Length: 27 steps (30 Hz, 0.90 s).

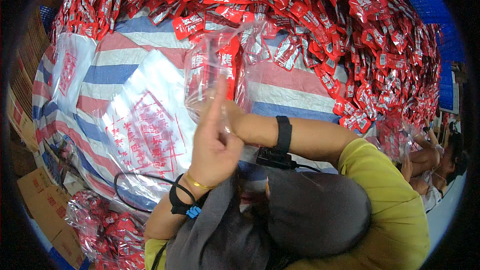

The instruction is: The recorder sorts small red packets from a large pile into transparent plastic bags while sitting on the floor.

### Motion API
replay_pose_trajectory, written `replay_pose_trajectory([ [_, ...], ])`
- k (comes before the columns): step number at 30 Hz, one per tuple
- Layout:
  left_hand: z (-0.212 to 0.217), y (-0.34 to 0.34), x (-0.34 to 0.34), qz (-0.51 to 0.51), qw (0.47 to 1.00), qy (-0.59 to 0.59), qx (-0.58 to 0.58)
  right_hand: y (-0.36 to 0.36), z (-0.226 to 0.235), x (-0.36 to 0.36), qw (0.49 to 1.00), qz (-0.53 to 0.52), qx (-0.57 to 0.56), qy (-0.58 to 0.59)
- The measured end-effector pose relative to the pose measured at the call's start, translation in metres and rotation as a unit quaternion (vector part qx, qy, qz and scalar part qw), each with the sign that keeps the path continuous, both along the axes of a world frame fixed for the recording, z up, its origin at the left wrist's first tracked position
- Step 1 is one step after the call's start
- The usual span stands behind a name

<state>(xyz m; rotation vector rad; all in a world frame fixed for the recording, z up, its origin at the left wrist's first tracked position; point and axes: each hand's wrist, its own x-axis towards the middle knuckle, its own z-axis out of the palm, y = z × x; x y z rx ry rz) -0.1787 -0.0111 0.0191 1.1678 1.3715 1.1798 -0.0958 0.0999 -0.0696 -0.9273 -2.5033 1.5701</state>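
Note:
A clear plastic bag with red packets in it lies in front of me, on the striped sheet. My left hand, with a gold bracelet at the wrist, is at the bag's near end, its fingers stretched out together, pointing away from me, and slightly blurred. From the right my right hand reaches to the same end of the bag and crosses behind the left one. Its fingers are hidden there, so its grip does not show.
A large heap of red and silver packets curves around the far and right sides. Flat plastic bags with red print lie at left on the striped sheet. Filled bags and cardboard boxes are lower left. Another person sits at right.

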Motion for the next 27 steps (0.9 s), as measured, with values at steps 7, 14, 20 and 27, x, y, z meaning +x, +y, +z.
replay_pose_trajectory([
  [7, -0.002, -0.004, -0.059, 0.237, 0.969, -0.043, 0.052, 0.061, 0.054, 0.091, 0.974, 0.077, 0.211, 0.042],
  [14, 0.008, 0.033, 0.007, -0.035, 0.981, -0.084, 0.169, 0.017, 0.095, 0.160, 0.887, -0.059, 0.420, 0.184],
  [20, 0.156, 0.022, 0.205, -0.621, 0.780, -0.069, 0.038, -0.097, 0.149, 0.319, 0.888, -0.127, 0.429, 0.106],
  [27, 0.169, -0.026, 0.231, -0.385, 0.915, 0.118, 0.025, -0.392, 0.171, 0.532, 0.789, -0.592, 0.144, 0.080],
])
